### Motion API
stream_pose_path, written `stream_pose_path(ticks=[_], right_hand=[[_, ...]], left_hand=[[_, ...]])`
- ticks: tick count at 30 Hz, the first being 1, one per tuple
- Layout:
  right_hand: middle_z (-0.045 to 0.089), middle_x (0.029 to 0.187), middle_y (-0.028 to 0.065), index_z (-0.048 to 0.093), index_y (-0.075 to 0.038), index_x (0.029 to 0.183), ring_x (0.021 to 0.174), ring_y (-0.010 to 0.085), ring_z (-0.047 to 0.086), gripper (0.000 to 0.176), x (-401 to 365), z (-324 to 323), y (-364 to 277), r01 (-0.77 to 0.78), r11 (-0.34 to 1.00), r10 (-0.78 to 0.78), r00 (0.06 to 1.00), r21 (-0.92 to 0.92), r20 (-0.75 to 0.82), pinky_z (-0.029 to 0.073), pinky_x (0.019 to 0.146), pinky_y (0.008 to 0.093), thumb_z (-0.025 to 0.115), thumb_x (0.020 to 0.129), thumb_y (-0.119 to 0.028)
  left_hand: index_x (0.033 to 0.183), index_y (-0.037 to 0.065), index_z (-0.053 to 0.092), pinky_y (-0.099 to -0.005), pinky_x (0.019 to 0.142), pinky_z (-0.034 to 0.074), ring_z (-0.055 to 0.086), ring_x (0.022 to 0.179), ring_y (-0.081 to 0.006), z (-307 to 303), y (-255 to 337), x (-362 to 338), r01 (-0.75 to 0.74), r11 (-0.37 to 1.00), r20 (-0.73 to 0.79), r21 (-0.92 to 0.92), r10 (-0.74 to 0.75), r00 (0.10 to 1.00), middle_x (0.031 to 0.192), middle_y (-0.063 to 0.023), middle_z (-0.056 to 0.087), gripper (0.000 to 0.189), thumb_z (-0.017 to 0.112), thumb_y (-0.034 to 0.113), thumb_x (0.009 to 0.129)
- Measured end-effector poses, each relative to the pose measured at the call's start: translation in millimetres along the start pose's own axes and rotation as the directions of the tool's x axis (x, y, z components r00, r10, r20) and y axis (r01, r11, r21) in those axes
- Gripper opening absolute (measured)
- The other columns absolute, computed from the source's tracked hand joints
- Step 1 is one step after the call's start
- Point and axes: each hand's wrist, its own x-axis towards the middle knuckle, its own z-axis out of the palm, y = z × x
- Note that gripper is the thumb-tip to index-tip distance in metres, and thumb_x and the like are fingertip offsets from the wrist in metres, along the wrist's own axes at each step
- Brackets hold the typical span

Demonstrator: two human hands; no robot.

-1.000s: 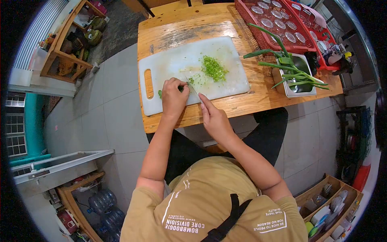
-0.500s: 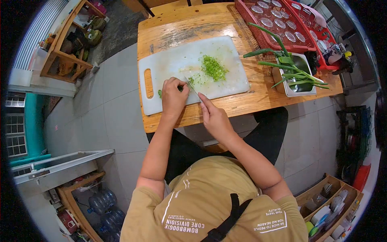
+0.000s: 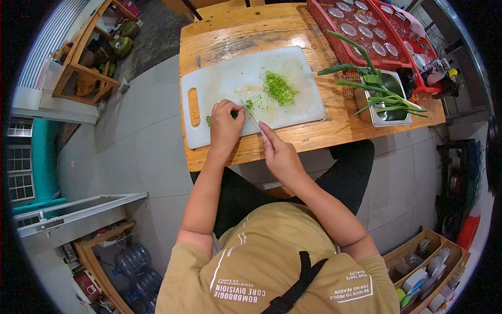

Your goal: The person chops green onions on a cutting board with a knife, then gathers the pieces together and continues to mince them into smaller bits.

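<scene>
My left hand (image 3: 227, 124) is curled on the near part of a white cutting board (image 3: 225, 73), its fingers closed over dark green leafy herbs (image 3: 234, 113) that are mostly hidden. Bits of green also show at its left edge. In my right hand (image 3: 279, 149) is a knife (image 3: 251, 112), its blade slanting up and left to the board beside my left fingertips. Small chopped green pieces (image 3: 251, 102) lie around the blade. Farther right on the board is a larger pile of finely chopped greens (image 3: 280, 88).
Right of the board, long green onions (image 3: 374, 86) lie across a metal container (image 3: 389, 119). Behind it, a red crate (image 3: 334, 36) holds several glasses. Everything stands on a wooden table (image 3: 209, 31). Wooden shelves (image 3: 86, 73) are at the far left.
Both hands keep nearly the same place, and the knife stays beside the left fingertips. The whole view has shifted very slightly.
</scene>
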Motion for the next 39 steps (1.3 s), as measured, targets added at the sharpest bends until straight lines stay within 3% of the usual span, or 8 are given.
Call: stream_pose_path(ticks=[16,19,22,24,31,34,36,39], right_hand=[[0.067,0.073,0.0291,0.063,-0.016,0.152,0.067,0.0492,0.068,0.040,-1.4,0.2,1.2,0.002,0.999,-0.001,1.000,-0.034,0.021,0.052,0.064,0.0584,0.057,0.113,-0.024],[0.067,0.077,0.0272,0.061,-0.020,0.155,0.068,0.0419,0.069,0.041,2.7,-0.8,-1.4,-0.038,0.987,0.047,0.997,-0.157,0.053,0.055,0.069,0.0469,0.055,0.115,-0.023],[0.068,0.077,0.0278,0.061,-0.020,0.155,0.070,0.0453,0.069,0.041,8.6,0.7,-1.1,-0.011,0.979,0.022,0.998,-0.202,0.053,0.055,0.069,0.0493,0.056,0.114,-0.023],[0.067,0.073,0.0290,0.065,-0.016,0.150,0.067,0.0501,0.067,0.040,11.0,2.6,2.1,0.025,0.992,-0.028,0.999,-0.126,-0.018,0.052,0.065,0.0597,0.057,0.112,-0.025],[0.067,0.072,0.0289,0.064,-0.014,0.150,0.066,0.0489,0.068,0.039,-3.6,-8.8,-4.0,-0.035,0.999,0.035,0.999,0.010,0.023,0.053,0.064,0.0563,0.058,0.113,-0.023],[0.067,0.073,0.0288,0.064,-0.015,0.151,0.066,0.0481,0.068,0.039,-6.6,-3.2,0.6,-0.031,0.999,0.030,0.999,0.035,0.027,0.052,0.063,0.0554,0.058,0.113,-0.022],[0.067,0.073,0.0291,0.064,-0.015,0.151,0.066,0.0482,0.068,0.039,-8.0,1.8,5.2,0.062,0.996,-0.061,0.998,0.061,-0.017,0.052,0.063,0.0567,0.058,0.112,-0.022],[0.067,0.074,0.0295,0.063,-0.015,0.151,0.067,0.0486,0.069,0.040,-9.6,0.1,4.1,0.053,0.996,-0.052,0.998,-0.072,0.018,0.053,0.064,0.0579,0.058,0.112,-0.021]], left_hand=[[0.095,-0.002,0.079,-0.0465,0.093,0.055,0.068,0.103,-0.0394,-3.9,1.1,-0.3,-0.014,1.000,0.043,0.017,0.013,0.999,0.098,-0.0173,0.074,0.010,0.076,0.008,0.092],[0.096,-0.002,0.079,-0.0462,0.094,0.054,0.067,0.104,-0.0389,-1.9,3.2,-4.7,-0.033,0.999,0.004,0.004,0.033,0.999,0.099,-0.0164,0.074,0.009,0.076,0.005,0.091],[0.097,-0.002,0.079,-0.0454,0.095,0.054,0.065,0.105,-0.0384,3.3,1.0,-9.1,-0.079,0.995,-0.024,0.055,0.081,0.996,0.100,-0.0154,0.074,0.009,0.075,0.003,0.091],[0.097,-0.001,0.079,-0.0454,0.095,0.053,0.064,0.105,-0.0381,3.4,3.4,-11.2,-0.075,0.996,-0.035,0.055,0.077,0.996,0.100,-0.0151,0.073,0.009,0.075,0.004,0.091],[0.091,0.006,0.079,-0.0463,0.098,0.045,0.063,0.108,-0.0319,1.0,2.5,-12.3,0.012,0.990,-0.054,0.141,-0.004,0.999,0.098,-0.0075,0.071,0.009,0.081,0.015,0.090],[0.092,0.006,0.079,-0.0480,0.098,0.047,0.064,0.108,-0.0339,-0.3,0.4,-11.0,-0.004,0.990,-0.046,0.144,0.011,0.999,0.100,-0.0103,0.074,0.011,0.080,0.017,0.090],[0.092,0.007,0.079,-0.0477,0.098,0.047,0.065,0.108,-0.0337,-0.6,-1.2,-10.4,-0.008,0.990,-0.047,0.141,0.014,0.999,0.100,-0.0097,0.074,0.011,0.080,0.018,0.090],[0.092,0.007,0.079,-0.0470,0.097,0.047,0.065,0.108,-0.0332,-0.2,-2.5,-9.5,-0.005,0.989,-0.036,0.145,0.010,0.999,0.100,-0.0088,0.074,0.011,0.080,0.018,0.090]])
